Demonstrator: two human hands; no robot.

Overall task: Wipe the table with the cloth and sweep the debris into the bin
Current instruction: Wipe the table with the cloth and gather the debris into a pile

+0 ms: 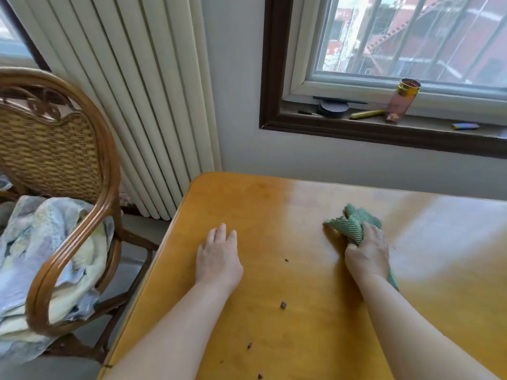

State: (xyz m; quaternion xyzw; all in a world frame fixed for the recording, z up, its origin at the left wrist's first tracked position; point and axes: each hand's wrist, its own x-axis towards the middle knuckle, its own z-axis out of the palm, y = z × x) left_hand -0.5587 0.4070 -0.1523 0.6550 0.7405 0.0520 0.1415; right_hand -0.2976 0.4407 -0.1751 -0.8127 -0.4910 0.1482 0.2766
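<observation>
Green ribbed cloth (pixel 354 229), one, bunched, is lying on the yellow-orange wooden table (pixel 301 338), right of centre on the top. The right hand (pixel 367 253) is gripping it from above: fingers curled round the wad and pinching it against the wood. A folded end is sticking out beyond the knuckles towards the wall, and a strip is trailing out under the wrist.

The left hand (pixel 219 259) is resting palm down on the table, fingers straight and pressed together, holding nothing. It is sitting near the table's left edge, well apart from the cloth.

Small dark brown crumbs (pixel 283 305), five counted, are lying scattered on the wood between the two forearms. One is lying level with the hands, one larger piece lower down, and three more are trailing towards the near edge. None is touching the cloth or either hand.

Beyond the table's left edge, one rattan armchair with a woven back (pixel 68 160) is standing, with a pale floral fabric (pixel 41 256) lying crumpled on its seat. Behind the chair, cream vertical slats (pixel 137 105) are running down the wall.

One dark-framed window (pixel 411 37) is sitting above the table's far side. Five things are lying on its sill: one round dark tin (pixel 333 108), one thin black stick (pixel 307 113) just beside the tin, one yellow pen-like stick (pixel 366 114), one pink bottle with a gold cap (pixel 403 101) standing tilted in this view, and one small blue and yellow item (pixel 465 125), too blurred to identify.
</observation>
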